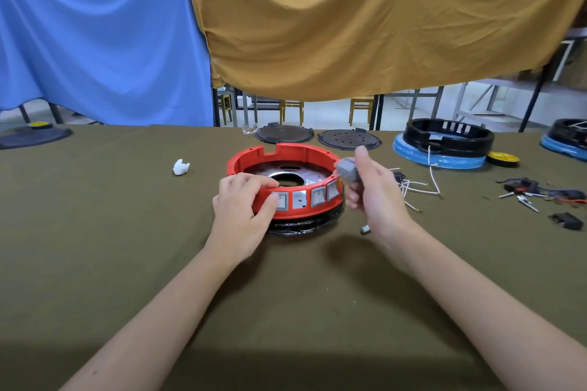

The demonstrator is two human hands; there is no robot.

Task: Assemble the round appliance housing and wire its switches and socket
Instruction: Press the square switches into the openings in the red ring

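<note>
A round red housing [295,154] sits on a black base ring [305,225] in the middle of the table. Its front wall carries a row of grey rocker switches [317,197]. My left hand [241,209] grips the housing's front left rim, fingers curled over the top and thumb pressing on the leftmost switch. My right hand [374,194] holds a grey switch [347,170] just off the housing's right rim. A bundle of white wires [419,187] lies on the cloth behind that hand.
Two dark round plates [283,134] [348,139] lie behind the housing. Black housings on blue bases [444,146] [568,140] stand at the right. Loose connectors and wires [540,190], a black part [568,220], a white piece [181,167] and a small metal part [365,228] lie around.
</note>
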